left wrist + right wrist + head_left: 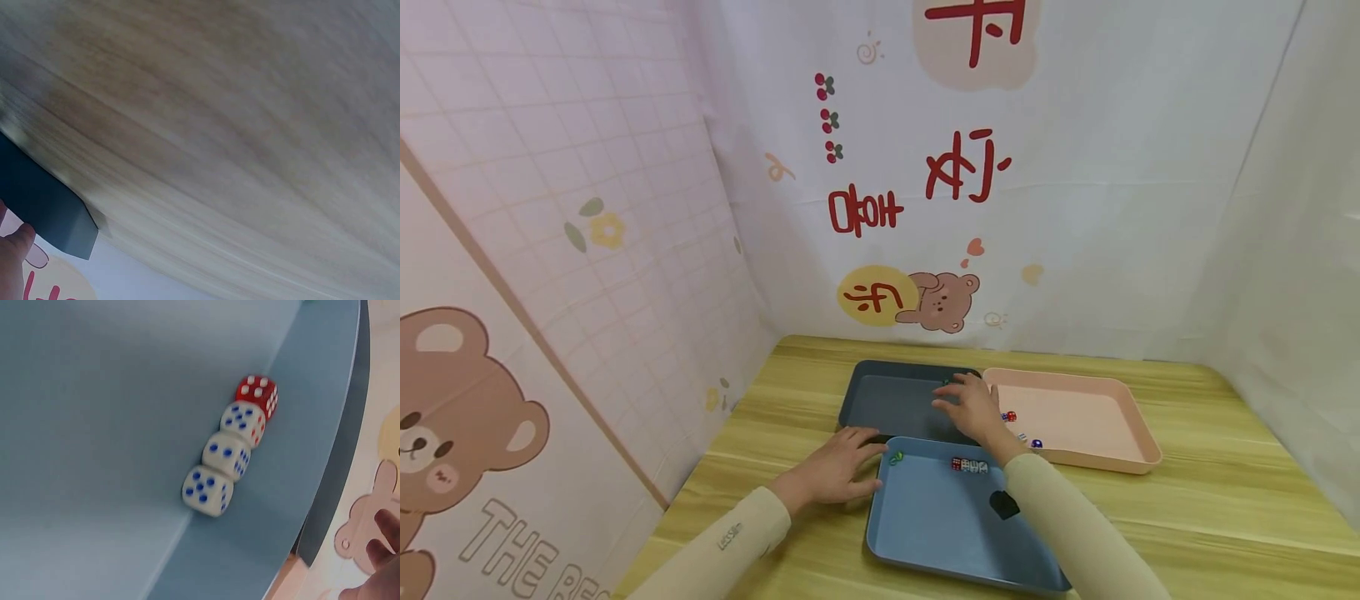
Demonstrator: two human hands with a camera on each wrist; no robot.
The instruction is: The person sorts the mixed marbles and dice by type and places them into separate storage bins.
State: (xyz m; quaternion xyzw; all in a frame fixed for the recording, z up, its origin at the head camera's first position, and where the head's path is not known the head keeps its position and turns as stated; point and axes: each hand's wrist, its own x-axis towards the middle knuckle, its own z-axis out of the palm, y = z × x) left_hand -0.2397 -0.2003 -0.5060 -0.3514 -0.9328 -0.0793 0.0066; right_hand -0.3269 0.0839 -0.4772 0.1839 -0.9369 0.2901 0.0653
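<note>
My right hand point(976, 410) is over the right end of the dark blue tray point(844, 404), beside the pink tray point(1138, 429). Its fingers are spread, with nothing visible between them. Small dark and green pieces point(951, 382) lie partly hidden beyond those fingers. My left hand point(838, 468) rests at the left rim of the light blue tray point(940, 525), fingers loosely extended. A red die point(256, 394) and three white dice point(226, 455) form a touching row in the light blue tray. A small green piece point(897, 457) lies in its far left corner.
A black piece point(1003, 504) lies in the light blue tray, partly behind my right sleeve. Red and blue dice point(1011, 416) and another blue die point(1037, 443) sit at the pink tray's left side. All three trays stand on a wood-grain table point(1232, 500) before a printed curtain point(1112, 208).
</note>
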